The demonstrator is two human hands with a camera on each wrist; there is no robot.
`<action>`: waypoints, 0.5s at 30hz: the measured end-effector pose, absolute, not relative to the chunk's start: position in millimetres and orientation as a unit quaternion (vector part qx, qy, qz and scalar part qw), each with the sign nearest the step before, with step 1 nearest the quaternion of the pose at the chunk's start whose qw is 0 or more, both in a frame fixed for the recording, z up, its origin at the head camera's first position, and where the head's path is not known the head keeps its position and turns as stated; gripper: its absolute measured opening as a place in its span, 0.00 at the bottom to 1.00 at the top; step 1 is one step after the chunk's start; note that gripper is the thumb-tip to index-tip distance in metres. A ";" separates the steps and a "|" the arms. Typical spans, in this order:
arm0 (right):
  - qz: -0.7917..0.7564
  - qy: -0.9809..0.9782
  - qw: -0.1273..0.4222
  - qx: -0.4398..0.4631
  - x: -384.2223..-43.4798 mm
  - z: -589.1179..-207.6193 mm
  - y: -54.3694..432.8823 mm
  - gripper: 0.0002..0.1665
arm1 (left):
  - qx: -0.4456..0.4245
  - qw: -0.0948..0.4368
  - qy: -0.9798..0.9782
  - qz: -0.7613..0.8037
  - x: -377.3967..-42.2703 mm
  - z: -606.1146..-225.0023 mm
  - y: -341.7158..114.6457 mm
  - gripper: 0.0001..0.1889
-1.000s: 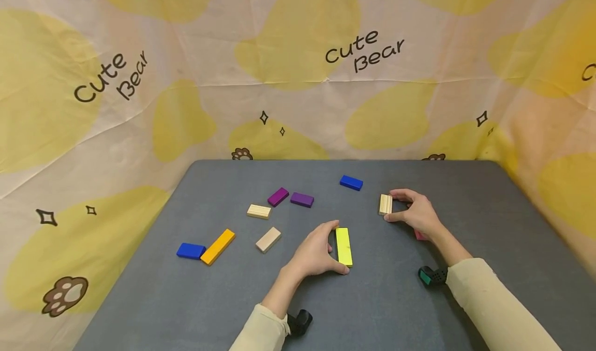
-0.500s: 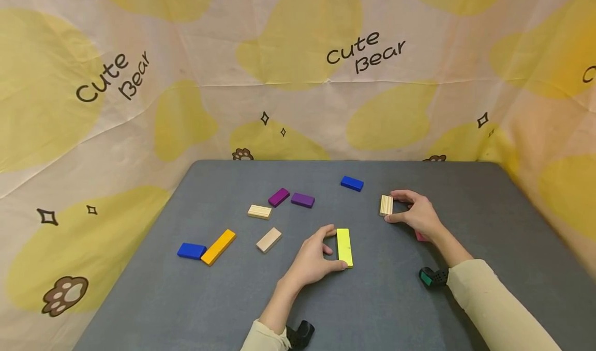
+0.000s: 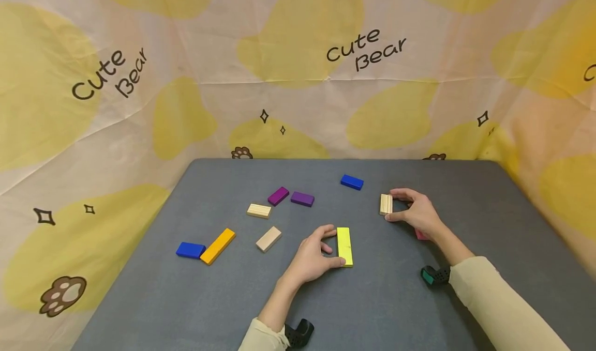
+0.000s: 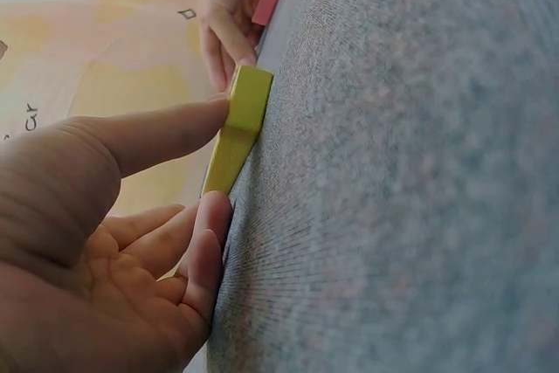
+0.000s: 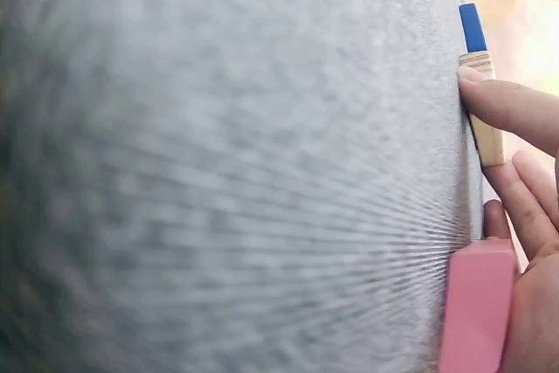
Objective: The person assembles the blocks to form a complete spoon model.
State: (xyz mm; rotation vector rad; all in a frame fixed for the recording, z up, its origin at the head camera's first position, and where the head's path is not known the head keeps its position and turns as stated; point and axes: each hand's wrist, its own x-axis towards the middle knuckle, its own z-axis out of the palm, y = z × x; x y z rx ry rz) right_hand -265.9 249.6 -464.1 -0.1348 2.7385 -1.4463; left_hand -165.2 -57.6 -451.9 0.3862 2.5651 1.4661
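In the head view my left hand (image 3: 309, 259) spans a yellow wooden block (image 3: 345, 245) lying lengthwise on the table. Its thumb rests on the near end while the index fingertip meets the far left corner. The left wrist view has the thumb against this yellow block (image 4: 249, 100), other fingers bent beside it. Further right, my right hand (image 3: 421, 215) holds a plain wood block (image 3: 386, 204) by its two ends between thumb and index finger. A pink block (image 3: 421, 235) lies beneath that hand, mostly hidden from above but plain in the right wrist view.
On the left, a blue block (image 3: 190, 250) touches a long orange block (image 3: 218, 246). Two plain wood blocks (image 3: 268, 239), a magenta block (image 3: 278, 196) and a purple block (image 3: 302, 199) lie mid-table. Another blue block (image 3: 352, 182) sits near the back edge, before a printed curtain (image 3: 298, 41).
My left index finger has drawn back from the yellow block's far end to its left corner, and the thumb has shifted onto its near end. The right hand stays on the plain wood block.
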 end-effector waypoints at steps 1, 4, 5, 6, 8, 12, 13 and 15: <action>-0.467 0.883 0.023 -0.048 -266.7 -463.2 249.4 0.46 | 0.128 0.080 0.858 0.490 -165.2 -451.9 -57.8 0.39; -0.462 0.884 0.032 -0.062 -267.5 -458.5 249.4 0.45 | 0.128 0.079 0.858 0.492 -165.3 -451.9 -58.3 0.39; -0.455 0.887 0.033 -0.069 -267.5 -456.6 249.4 0.45 | 0.128 0.079 0.858 0.491 -165.3 -451.9 -58.3 0.38; -0.446 0.891 0.034 -0.079 -267.5 -454.3 249.2 0.45 | 0.128 0.079 0.858 0.490 -165.3 -452.0 -58.3 0.38; -0.428 0.897 0.039 -0.103 -267.7 -448.4 246.8 0.45 | 0.128 0.077 0.859 0.490 -165.2 -452.1 -58.8 0.37; -0.411 0.893 0.063 -0.171 -267.5 -432.9 238.3 0.44 | 0.124 0.072 0.862 0.487 -165.1 -452.4 -57.8 0.36; -0.414 0.888 0.075 -0.187 -267.3 -428.4 235.4 0.44 | 0.122 0.071 0.862 0.487 -165.2 -452.4 -57.4 0.36; -0.418 0.877 0.100 -0.214 -267.4 -420.3 229.5 0.44 | 0.120 0.069 0.863 0.486 -165.6 -452.5 -56.4 0.36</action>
